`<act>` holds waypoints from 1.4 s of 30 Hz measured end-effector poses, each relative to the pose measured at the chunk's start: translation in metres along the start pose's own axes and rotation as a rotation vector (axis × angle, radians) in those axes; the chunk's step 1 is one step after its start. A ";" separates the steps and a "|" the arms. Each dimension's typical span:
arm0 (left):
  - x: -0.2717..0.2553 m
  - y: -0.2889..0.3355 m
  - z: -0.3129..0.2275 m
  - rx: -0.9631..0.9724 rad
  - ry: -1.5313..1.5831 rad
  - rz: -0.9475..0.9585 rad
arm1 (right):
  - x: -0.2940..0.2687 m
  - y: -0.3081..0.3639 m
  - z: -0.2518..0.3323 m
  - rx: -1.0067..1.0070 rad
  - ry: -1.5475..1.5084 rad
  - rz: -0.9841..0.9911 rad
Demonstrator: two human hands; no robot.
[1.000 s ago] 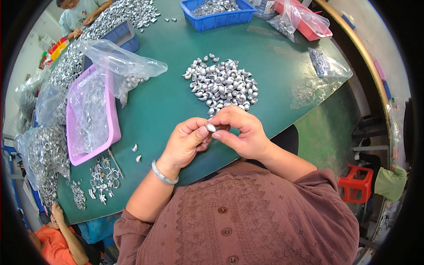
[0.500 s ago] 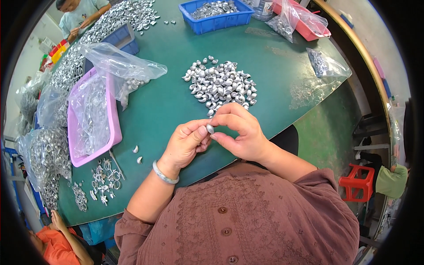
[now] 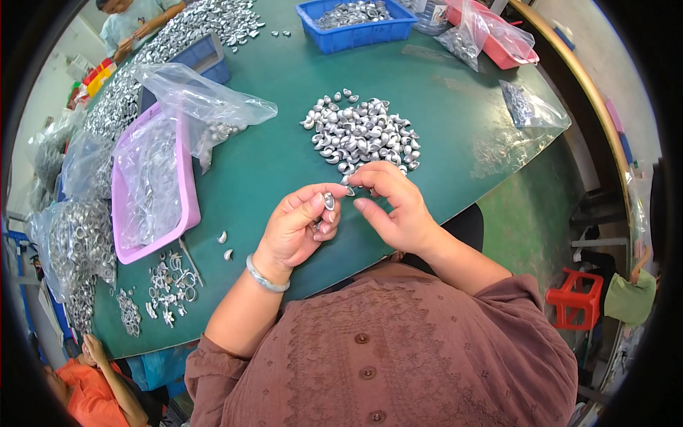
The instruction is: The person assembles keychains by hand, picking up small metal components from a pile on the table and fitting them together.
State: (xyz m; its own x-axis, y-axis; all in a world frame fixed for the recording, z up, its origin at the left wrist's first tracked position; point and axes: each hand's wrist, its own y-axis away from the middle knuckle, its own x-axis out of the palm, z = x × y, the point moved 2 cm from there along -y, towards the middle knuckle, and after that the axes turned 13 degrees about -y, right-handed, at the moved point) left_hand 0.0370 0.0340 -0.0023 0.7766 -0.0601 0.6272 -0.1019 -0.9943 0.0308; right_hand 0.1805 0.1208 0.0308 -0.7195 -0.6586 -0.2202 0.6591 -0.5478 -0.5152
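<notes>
My left hand [image 3: 297, 224], with a pale bangle at its wrist, pinches a small silvery curved metal piece [image 3: 329, 201] between thumb and fingers. The piece shows its hollow side. Close by on the right, my right hand [image 3: 398, 210] has its thumb and forefinger apart, with nothing plainly held between them. Another small silvery piece [image 3: 349, 191] shows by the fingertips of both hands; whether it is touched or lies on the table, I cannot tell. Just beyond my fingers lies a heap of similar silvery pieces [image 3: 364, 135]. Two loose ones [image 3: 228, 255] lie left of my left hand.
On the green table [image 3: 284, 156] are a purple basket [image 3: 191, 206] with plastic bags, a blue bin [image 3: 341, 41] of metal parts, a red bin [image 3: 523, 62], and ring-like parts [image 3: 171, 281]. A large pile [image 3: 206, 28] stretches far left, near another person. A red stool [image 3: 575, 299] stands right.
My right thumb and forefinger have come off the metal piece and moved apart. The piece stays in my left hand, turned to show its hollow side. The view has shifted slightly.
</notes>
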 end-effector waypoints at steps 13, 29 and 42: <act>0.003 -0.002 -0.001 0.048 0.171 0.029 | 0.004 0.008 -0.021 -0.133 0.654 0.100; 0.004 -0.001 -0.002 -0.050 -0.194 -0.405 | 0.001 0.001 -0.005 -0.356 0.445 -0.002; 0.017 0.003 -0.006 0.123 -0.613 -0.301 | -0.002 0.003 0.006 -0.511 0.482 0.019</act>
State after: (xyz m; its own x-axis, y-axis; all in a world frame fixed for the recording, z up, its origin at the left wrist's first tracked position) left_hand 0.0461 0.0308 0.0127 0.9748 0.2171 0.0512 0.2162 -0.9761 0.0234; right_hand 0.1855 0.1175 0.0351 -0.8036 -0.2991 -0.5145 0.5721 -0.1501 -0.8063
